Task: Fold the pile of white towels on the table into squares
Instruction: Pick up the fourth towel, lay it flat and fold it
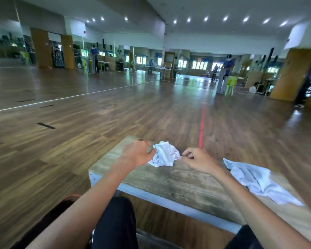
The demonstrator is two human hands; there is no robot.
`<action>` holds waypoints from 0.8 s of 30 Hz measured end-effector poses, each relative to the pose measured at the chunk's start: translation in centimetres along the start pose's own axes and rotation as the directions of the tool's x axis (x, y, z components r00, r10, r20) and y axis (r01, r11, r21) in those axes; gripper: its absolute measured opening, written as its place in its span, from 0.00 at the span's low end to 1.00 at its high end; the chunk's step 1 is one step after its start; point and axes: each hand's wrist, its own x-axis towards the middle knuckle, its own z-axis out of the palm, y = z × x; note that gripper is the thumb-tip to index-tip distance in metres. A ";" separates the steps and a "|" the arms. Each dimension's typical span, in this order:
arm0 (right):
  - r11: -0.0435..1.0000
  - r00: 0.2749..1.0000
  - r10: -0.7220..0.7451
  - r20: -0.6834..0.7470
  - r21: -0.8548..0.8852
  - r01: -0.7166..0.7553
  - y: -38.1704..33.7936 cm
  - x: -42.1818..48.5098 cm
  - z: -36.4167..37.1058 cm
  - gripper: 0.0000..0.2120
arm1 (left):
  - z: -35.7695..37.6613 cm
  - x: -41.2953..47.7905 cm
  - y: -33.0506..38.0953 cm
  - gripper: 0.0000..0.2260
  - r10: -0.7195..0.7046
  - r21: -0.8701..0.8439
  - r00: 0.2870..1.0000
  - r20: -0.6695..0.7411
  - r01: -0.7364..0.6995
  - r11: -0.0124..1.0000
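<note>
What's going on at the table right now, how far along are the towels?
A seated person holds one crumpled white towel over the wooden table. The left hand grips its stitched edge; the right hand pinches a corner. It is not yet spread or folded. More unfolded towels lie in a loose heap on the table to the right. No folded square is in view.

A: Two arms reaching in from six o'clock: left forearm and right forearm, both bare along everything we can see.

B: Left hand and right hand are uncovered too. What's down at the bottom edge?

A: Black trousers, plain dark fabric. One leg sits at six o'clock, and the right trouser leg just peeks in at five o'clock.
</note>
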 end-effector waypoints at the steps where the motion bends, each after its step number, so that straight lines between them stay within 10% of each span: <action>1: 1.000 1.000 0.016 -0.012 -0.007 -0.016 0.7 -0.6 -0.2 0.08 | 0.6 0.1 0.6 0.17 0.018 -0.013 1.000 0.010 -0.018 1.000; 24: 0.961 0.993 0.121 0.011 0.251 -0.120 7.6 9.5 11.6 0.02 | 17.5 11.4 -1.2 0.13 0.186 0.048 0.982 0.040 -0.188 0.981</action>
